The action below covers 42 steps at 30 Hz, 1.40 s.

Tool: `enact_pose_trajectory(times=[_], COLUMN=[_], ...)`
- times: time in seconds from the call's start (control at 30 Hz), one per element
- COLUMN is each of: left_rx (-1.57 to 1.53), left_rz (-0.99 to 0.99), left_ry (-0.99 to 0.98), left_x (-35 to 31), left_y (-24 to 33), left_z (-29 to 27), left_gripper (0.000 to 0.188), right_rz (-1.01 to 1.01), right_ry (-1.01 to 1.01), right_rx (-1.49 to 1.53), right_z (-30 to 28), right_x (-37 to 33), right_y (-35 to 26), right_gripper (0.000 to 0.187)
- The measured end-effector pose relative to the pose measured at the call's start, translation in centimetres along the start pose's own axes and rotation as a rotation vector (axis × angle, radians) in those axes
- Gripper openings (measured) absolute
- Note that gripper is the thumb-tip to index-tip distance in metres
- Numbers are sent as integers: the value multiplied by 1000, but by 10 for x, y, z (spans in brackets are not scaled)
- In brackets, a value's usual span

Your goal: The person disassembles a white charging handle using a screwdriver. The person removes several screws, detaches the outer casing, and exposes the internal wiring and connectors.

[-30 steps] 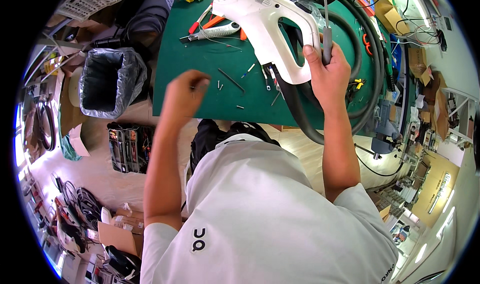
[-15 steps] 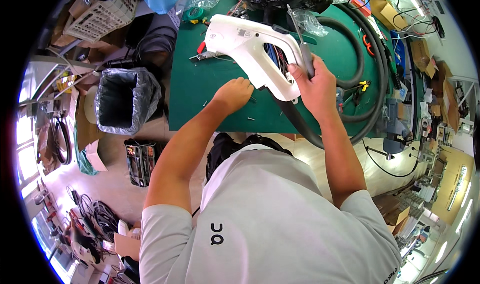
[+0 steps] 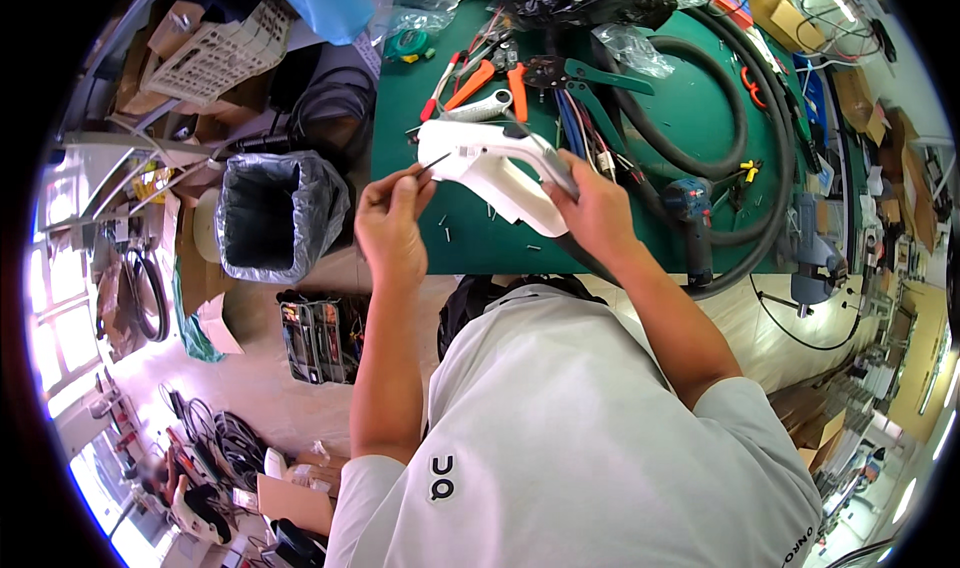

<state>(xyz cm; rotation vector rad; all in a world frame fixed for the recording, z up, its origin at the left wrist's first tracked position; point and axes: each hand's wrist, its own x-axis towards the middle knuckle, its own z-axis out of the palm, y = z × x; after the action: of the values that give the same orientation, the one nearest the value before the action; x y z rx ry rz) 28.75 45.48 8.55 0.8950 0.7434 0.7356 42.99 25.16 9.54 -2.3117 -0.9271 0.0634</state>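
A white pistol-shaped plastic housing [image 3: 480,168] with an open handle loop is held above the green table, tilted. My right hand [image 3: 600,213] is closed around its handle. A grey screwdriver-like handle [image 3: 562,175] lies along the grip under the same fingers, mostly hidden. My left hand [image 3: 393,226] is at the housing's wide left end. Its thumb and fingertips pinch a thin dark rod [image 3: 435,164] that points at the housing's side; whether it touches I cannot tell. Below the handle, a thick black cable [image 3: 590,256] runs off to the right.
Orange-handled pliers [image 3: 517,90], a green-handled crimping tool [image 3: 600,76] and loose wires lie behind the housing. Several small screws [image 3: 448,234] are scattered near the table's front edge. A blue cordless drill [image 3: 690,208] lies right, inside the cable coil. A lined bin [image 3: 280,218] stands left.
The housing has come down and nearer, uncovering the tools behind it. My left hand has risen from the tabletop to the housing's left end, now pinching a thin rod.
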Motion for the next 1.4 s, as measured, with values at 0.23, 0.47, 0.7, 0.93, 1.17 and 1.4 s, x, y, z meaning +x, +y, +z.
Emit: enact_pose_trajectory(times=[0.23, 0.47, 0.7, 0.93, 1.17, 1.4], left_rx=[177, 738, 1176, 908, 900, 1039], left_rz=[-68, 130, 194, -217, -283, -8], left_ry=[-90, -208, -496, -555, -606, -641], left_x=[-13, -19, -10, 11, 11, 4], left_y=[-28, -12, 23, 36, 29, 4], left_z=[4, 12, 32, 37, 42, 40], left_gripper=[13, 12, 23, 31, 34, 34], right_rz=[-116, -78, -26, -12, 106, 171], right_ry=[54, 45, 36, 48, 59, 62], right_rx=[-32, -18, -8, -20, 129, 147], right_z=[17, 17, 20, 20, 19, 17], right_x=[-19, -19, -20, -22, -22, -18], right_y=[11, 12, 16, 13, 12, 13], right_gripper=[50, 50, 51, 51, 41, 39])
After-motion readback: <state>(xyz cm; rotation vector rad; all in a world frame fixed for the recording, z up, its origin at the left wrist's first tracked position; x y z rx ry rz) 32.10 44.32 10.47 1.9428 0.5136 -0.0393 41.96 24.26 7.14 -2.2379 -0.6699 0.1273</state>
